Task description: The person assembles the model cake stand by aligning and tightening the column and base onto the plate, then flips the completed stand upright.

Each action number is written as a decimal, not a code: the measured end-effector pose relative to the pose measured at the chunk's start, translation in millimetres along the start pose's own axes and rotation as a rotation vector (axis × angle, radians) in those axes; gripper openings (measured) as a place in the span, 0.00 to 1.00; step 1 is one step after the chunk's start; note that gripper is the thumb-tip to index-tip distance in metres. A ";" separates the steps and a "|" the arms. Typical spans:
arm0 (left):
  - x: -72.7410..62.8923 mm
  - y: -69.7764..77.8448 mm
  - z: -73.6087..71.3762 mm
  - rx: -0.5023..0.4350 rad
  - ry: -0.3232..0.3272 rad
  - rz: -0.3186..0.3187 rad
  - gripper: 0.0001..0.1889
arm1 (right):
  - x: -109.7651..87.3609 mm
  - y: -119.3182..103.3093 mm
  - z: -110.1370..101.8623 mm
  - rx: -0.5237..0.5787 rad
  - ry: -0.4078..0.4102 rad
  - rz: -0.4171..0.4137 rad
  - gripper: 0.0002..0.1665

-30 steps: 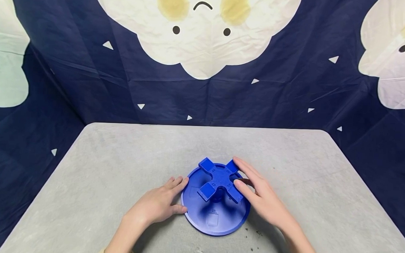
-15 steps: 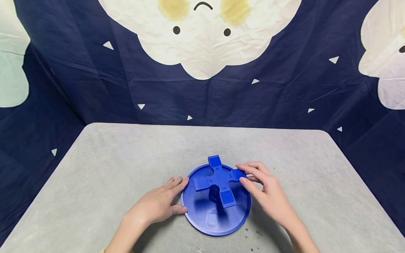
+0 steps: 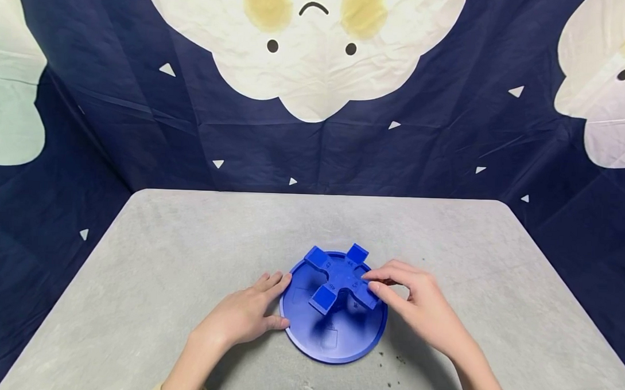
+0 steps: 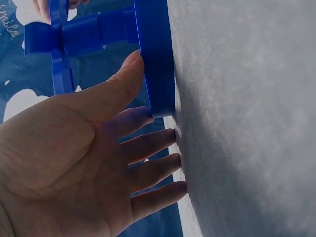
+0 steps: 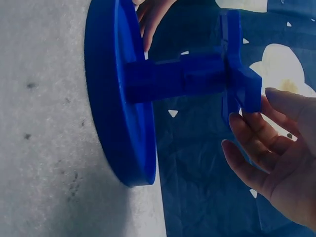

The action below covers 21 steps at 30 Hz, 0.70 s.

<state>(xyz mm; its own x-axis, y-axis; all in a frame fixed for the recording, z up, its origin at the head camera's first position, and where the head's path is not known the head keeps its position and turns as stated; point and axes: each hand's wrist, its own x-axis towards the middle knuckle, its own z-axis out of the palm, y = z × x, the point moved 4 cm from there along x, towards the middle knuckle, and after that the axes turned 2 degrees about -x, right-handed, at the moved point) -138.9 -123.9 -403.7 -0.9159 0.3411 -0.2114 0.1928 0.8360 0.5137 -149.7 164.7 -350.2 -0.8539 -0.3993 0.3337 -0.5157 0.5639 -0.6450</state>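
Note:
A round blue base (image 3: 307, 344) with a raised rim lies on the grey table. From its middle rises a blue post (image 5: 168, 79), topped by a blue four-armed cross (image 3: 341, 274) with numbers marked on its arms. My left hand (image 3: 246, 313) rests at the left side of the base, fingers spread, with thumb and index finger touching the rim. With thumb and fingertips, my right hand (image 3: 417, 296) pinches one arm of the cross at its right side. In the right wrist view, that arm sits between the thumb and the fingers.
Small dark crumbs (image 3: 389, 385) lie on the table (image 3: 187, 242) to the right of the base. A dark blue cloth (image 3: 242, 141) with white clouds hangs behind the table and along its sides.
The cross has turned clockwise as seen from above, and the right hand has followed its arm slightly to the right. The base and the left hand have stayed in place.

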 end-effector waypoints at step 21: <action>0.9 0.1 0.2 0.007 0.003 0.005 0.44 | 2.4 16.9 26.8 0.148 -0.059 0.126 0.32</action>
<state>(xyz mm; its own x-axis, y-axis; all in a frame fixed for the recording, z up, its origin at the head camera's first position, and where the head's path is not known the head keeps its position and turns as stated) -139.7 -123.5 -404.1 -0.9161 0.3437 -0.2065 0.1994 0.8374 0.5089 -158.5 153.9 -378.8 -0.9032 -0.3764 0.2061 -0.3857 0.5016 -0.7744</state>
